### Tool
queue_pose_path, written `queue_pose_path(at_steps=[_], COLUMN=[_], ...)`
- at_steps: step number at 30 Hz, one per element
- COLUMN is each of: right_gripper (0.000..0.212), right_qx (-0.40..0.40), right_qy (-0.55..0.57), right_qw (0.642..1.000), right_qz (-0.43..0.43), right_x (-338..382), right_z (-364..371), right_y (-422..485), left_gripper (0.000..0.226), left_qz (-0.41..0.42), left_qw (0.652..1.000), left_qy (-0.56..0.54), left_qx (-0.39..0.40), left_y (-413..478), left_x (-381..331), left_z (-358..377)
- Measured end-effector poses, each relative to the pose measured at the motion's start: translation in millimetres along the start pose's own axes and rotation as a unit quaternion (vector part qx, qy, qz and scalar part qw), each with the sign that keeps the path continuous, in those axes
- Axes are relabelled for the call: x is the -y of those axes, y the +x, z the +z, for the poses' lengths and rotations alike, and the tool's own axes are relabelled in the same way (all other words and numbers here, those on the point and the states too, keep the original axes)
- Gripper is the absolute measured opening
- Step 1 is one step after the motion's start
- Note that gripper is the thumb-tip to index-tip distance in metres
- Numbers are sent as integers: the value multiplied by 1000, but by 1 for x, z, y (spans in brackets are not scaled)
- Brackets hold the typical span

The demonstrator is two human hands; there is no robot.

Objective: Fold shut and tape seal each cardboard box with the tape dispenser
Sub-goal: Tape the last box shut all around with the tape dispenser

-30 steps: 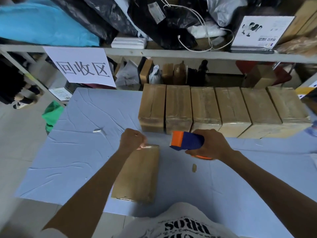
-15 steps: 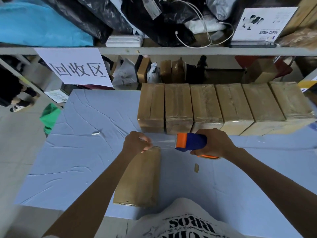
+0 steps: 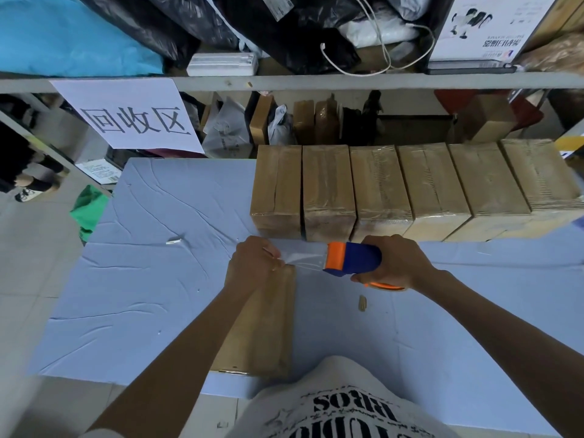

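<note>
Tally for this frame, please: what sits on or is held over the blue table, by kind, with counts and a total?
Cardboard boxes in the back row: 6
Cardboard box at the near edge: 1
Tape dispenser: 1
Small white scrap: 1
Small tan scrap: 1
Total: 10

Table under wrinkled blue cloth [image 3: 132,311] carries six taped cardboard boxes [image 3: 407,184] side by side upper right, one cardboard box [image 3: 268,327] lower centre, white scrap [image 3: 173,241] centre left, tan scrap [image 3: 362,302] beside centre.
</note>
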State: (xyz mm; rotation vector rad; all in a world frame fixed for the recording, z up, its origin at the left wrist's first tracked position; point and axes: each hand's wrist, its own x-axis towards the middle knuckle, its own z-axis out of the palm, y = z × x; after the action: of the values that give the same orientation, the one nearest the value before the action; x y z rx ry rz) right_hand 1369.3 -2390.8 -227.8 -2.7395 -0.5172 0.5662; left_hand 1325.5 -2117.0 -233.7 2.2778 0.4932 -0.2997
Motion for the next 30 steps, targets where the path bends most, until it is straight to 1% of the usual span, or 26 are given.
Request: queue_pose_path(at_steps=[3,5,11,13,15,18,20,21,22,23,24,25,26,27,28,29,30], right_gripper=[61,61,61,60,60,61,61,61,61,62,64,65,67,68,68,68,68], right_qx=[-1,-2,-5,-7,-8,-9,-6,-5,-4,0,6,11,15,16,13,8,2], right_qy=[1,-4,-5,-4,-11,-15,-14,-14,-13,-11,-10,-7,-4,-2,3,10,17], right_qw=[1000,1000,1000,1000,1000,1000,1000,1000,1000,1000,1000,1000,1000,1000,1000,1000,1000], right_qz=[-2,-5,-9,-10,-14,-17,-15,-13,-12,-11,-11,-10,-9,-7,-3,3,10], right_x=[0,0,0,-1,-2,-2,-3,-3,-3,-2,-1,0,0,0,0,0,0], right_z=[-1,-1,1,2,3,3,3,3,3,3,3,3,4,4,3,2,1], right_y=[0,0,-1,-1,-1,1,1,1,0,0,-1,-1,-1,-2,-3,-4,-5], left_gripper=[9,8,8,8,8,14,21,26,37,53,67,75,77,87,103,116,127], left_qz=[9,29,65,62,75,92,97,97,97,74,55,42,49,42,27,-15,-65], left_qw=[998,995,992,993,993,992,991,992,992,995,994,993,993,993,987,981,972], left_qy=[59,76,59,13,-6,-26,-17,-1,3,-22,-79,-92,-70,11,91,154,207], left_qx=[-37,-62,-96,-97,-91,-84,-86,-83,-75,-65,-57,-67,-87,-111,-128,-120,-87], left_y=[-8,-14,-19,-15,-12,-12,-11,-10,-9,-8,-9,-7,-5,-4,-4,-10,-15], left_x=[-2,-1,7,15,21,26,31,34,35,35,32,31,30,30,31,26,23], left_z=[8,13,18,15,13,15,20,21,23,23,21,21,22,26,30,32,37])
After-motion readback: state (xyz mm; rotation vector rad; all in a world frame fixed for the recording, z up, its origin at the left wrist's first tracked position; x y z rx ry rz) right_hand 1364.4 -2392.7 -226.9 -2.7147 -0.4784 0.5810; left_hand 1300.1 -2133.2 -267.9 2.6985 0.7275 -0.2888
